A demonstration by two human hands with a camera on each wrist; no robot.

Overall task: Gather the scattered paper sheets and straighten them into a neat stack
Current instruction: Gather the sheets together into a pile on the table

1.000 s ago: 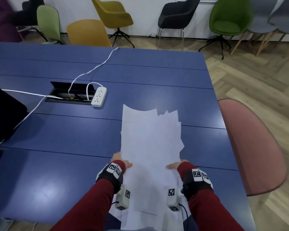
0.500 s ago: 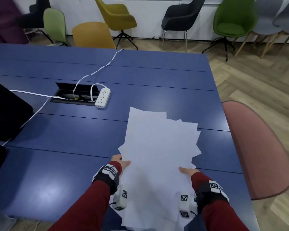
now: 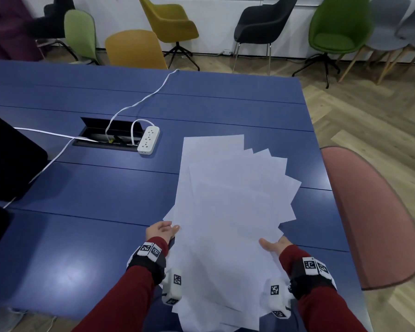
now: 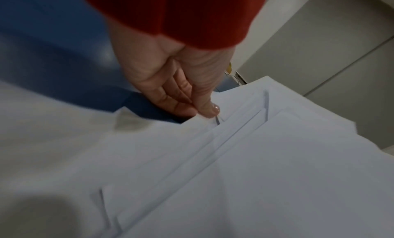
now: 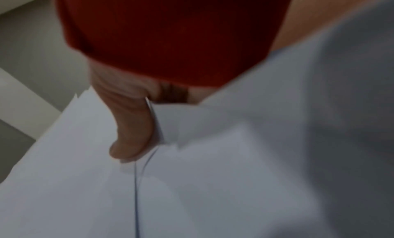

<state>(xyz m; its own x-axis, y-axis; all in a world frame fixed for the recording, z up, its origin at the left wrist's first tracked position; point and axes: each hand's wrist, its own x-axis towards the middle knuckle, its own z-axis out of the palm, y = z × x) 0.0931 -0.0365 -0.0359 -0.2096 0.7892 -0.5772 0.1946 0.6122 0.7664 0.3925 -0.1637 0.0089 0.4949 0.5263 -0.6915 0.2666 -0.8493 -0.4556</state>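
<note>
Holding fanned paper sheets near the table's right edge.
Left hand and right hand pinch the sides; loose sheets could slip out.

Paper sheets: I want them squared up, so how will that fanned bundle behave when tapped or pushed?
The paper sheets are fanned at the far end, so they probably slide easily. Held by left hand and right hand, they look thin, likely floppy.

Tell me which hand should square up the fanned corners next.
Probably the right hand: the paper sheets fan out toward its side, over the table, while the left hand pinches the straighter left edge as an anchor.
</note>
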